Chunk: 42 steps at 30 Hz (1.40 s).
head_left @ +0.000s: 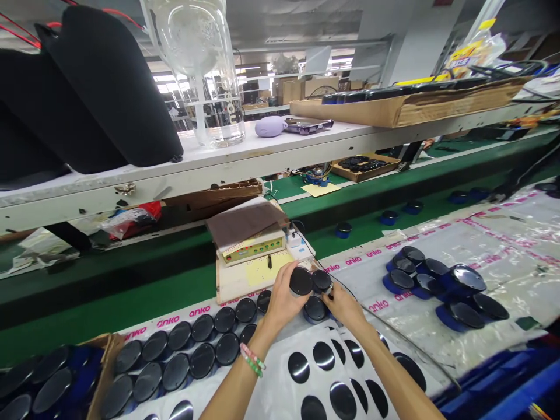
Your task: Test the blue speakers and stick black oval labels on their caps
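Observation:
My left hand (282, 294), with a beaded bracelet on the wrist, is closed around a round unit with a flat black top (301, 281). My right hand (343, 303) grips the edge of a second black-topped unit (322, 281), right beside the first. Just below them another black-topped unit (315, 308) rests on the bench. Under my forearms lie white sheets (280, 382) bearing round black stickers. Rows of blue units with black round tops (202, 328) stand to the left of my left hand. A small control box with lit buttons (254, 249) sits beyond my hands.
More blue units (455, 280) are grouped on the plastic-covered bench to the right. A cardboard box of units (102, 373) stands at lower left. Several units ride on the green belt (363, 233). Overhead, a white shelf (262, 153) carries a clear jug (219, 122). A thin cable (406, 338) crosses the bench.

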Each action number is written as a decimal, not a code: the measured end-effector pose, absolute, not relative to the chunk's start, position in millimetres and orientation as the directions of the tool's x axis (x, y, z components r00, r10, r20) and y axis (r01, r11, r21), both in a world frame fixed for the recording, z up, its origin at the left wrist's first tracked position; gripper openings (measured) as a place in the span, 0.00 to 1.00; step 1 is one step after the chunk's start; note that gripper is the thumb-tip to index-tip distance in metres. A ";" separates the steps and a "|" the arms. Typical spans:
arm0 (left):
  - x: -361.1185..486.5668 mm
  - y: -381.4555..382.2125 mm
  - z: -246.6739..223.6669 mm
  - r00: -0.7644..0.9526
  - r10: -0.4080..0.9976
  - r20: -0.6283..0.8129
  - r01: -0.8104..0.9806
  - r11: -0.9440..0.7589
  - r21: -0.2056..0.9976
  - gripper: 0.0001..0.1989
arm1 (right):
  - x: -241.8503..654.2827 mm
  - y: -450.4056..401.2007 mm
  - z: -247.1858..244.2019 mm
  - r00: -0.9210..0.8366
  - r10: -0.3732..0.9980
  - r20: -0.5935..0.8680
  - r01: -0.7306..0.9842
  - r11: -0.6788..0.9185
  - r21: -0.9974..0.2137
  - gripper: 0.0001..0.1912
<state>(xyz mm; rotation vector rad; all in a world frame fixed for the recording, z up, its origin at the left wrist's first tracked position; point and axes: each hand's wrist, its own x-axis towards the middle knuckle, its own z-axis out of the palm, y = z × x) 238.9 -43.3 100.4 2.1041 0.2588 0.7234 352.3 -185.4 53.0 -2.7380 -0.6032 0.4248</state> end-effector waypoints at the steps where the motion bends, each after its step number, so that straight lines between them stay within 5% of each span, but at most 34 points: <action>1: 238.8 -44.0 101.6 0.804 0.440 0.401 -0.074 -0.594 0.801 0.32 | 351.6 -188.2 53.7 0.870 0.445 -0.211 0.353 -0.862 -0.364 0.13; 6: 237.0 -52.3 109.1 0.784 0.496 0.373 -0.037 -0.563 0.826 0.32 | 342.4 -199.5 85.6 0.880 0.469 -0.072 0.375 -0.781 -0.500 0.09; 14: 210.3 -75.9 159.9 0.881 0.339 0.332 -0.044 -0.637 0.769 0.44 | 298.0 -208.9 174.5 0.696 0.683 0.219 0.512 -0.259 -0.819 0.15; 21: 176.4 -91.5 201.4 0.828 0.229 0.512 -0.151 -0.788 0.597 0.46 | 278.5 -211.5 182.3 0.668 0.698 0.259 0.111 0.251 -0.962 0.15; 28: 163.7 -93.7 187.0 0.874 0.192 0.445 -0.149 -0.768 0.623 0.40 | 266.9 -209.5 165.4 0.726 0.645 0.239 0.251 0.074 -0.965 0.18; 37: 159.3 -105.4 133.9 0.870 0.348 0.349 -0.038 -0.659 0.751 0.37 | 251.2 -196.1 129.0 0.774 0.584 0.245 0.457 -0.246 -0.855 0.13; 42: 166.3 -93.9 108.7 0.880 0.395 0.263 0.105 -0.703 0.703 0.37 | 273.1 -203.5 134.1 0.714 0.656 0.245 0.545 -0.299 -0.783 0.15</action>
